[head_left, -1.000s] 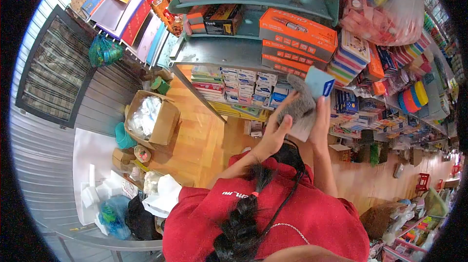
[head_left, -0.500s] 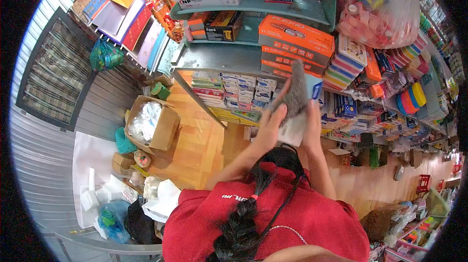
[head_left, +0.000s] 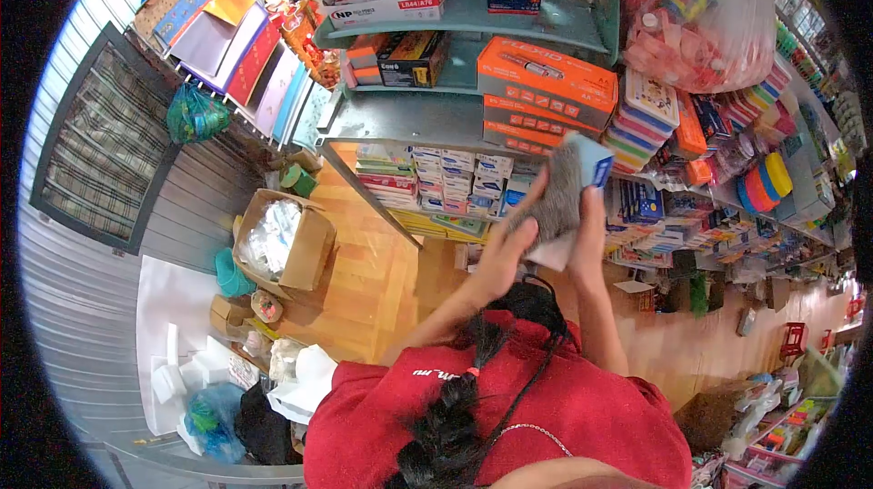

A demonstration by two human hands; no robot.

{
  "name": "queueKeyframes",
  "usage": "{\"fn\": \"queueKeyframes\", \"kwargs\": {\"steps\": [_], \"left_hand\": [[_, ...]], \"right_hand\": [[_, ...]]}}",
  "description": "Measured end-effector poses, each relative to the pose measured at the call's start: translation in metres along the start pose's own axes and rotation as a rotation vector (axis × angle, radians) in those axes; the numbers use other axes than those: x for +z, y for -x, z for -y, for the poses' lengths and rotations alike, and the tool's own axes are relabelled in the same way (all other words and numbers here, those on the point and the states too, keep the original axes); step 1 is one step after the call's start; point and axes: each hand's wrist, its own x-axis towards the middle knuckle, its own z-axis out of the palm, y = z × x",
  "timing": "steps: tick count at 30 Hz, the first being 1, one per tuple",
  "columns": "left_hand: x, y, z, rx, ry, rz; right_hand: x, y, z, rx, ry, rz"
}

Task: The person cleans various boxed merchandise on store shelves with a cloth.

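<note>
In front of my chest my left hand (head_left: 503, 257) is closed on a grey, fuzzy cloth (head_left: 556, 194), thumb on top. The cloth lies along the face of a pale blue and white box (head_left: 593, 162) with a dark blue patch near its upper corner. My right hand (head_left: 587, 230) grips this box from the right side, its fingers partly hidden behind it. Both hands are close together, with cloth and box touching. Just beyond them is a stack of orange and grey battery boxes (head_left: 546, 80).
Green shelves (head_left: 409, 21) with small boxes rise ahead. A glass-fronted counter (head_left: 391, 130) holds packed goods below. To the right hangs a plastic bag (head_left: 700, 25) of pink items. An open carton (head_left: 309, 248) stands on the wooden floor at left.
The grey cloth and the box have shifted slightly down and right, showing more of the box's blue end. Both hands keep their hold. The view has tilted a little.
</note>
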Motion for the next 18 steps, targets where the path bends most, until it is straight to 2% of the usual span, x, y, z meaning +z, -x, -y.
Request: {"fn": "queueKeyframes", "kwargs": {"steps": [2, 5, 6, 8, 10, 11, 14, 17, 18], "left_hand": [[0.01, 0.01, 0.001, 0.012, -0.117, 0.03], [-0.004, -0.001, 0.006, 0.005, -0.007, 0.043], [-0.006, -0.008, 0.0, 0.002, 0.016, 0.044], [-0.008, -0.023, -0.015, 0.026, 0.129, 0.013], [-0.02, -0.033, -0.026, -0.005, 0.154, 0.024], [-0.019, -0.036, -0.025, 0.014, 0.215, 0.024], [-0.02, -0.035, -0.016, 0.032, 0.335, 0.006], [-0.012, -0.029, -0.006, 0.071, 0.246, -0.03], [-0.009, -0.027, 0.001, 0.095, 0.124, -0.022]], "right_hand": [[-0.015, -0.005, 0.013, -0.017, 0.128, 0.026], [-0.017, -0.005, 0.003, -0.119, 0.37, 0.11], [-0.008, 0.001, 0.007, -0.061, 0.509, 0.078], [-0.004, 0.007, -0.003, -0.017, 0.467, 0.301], [-0.004, 0.011, -0.02, 0.143, 0.267, 0.364], [-0.008, 0.01, -0.021, 0.273, 0.276, 0.347], [-0.006, 0.005, -0.015, 0.31, 0.18, 0.387], [-0.008, -0.001, -0.047, 0.016, 0.221, 0.162], [-0.006, 0.001, -0.055, 0.025, 0.126, 0.028]]}}
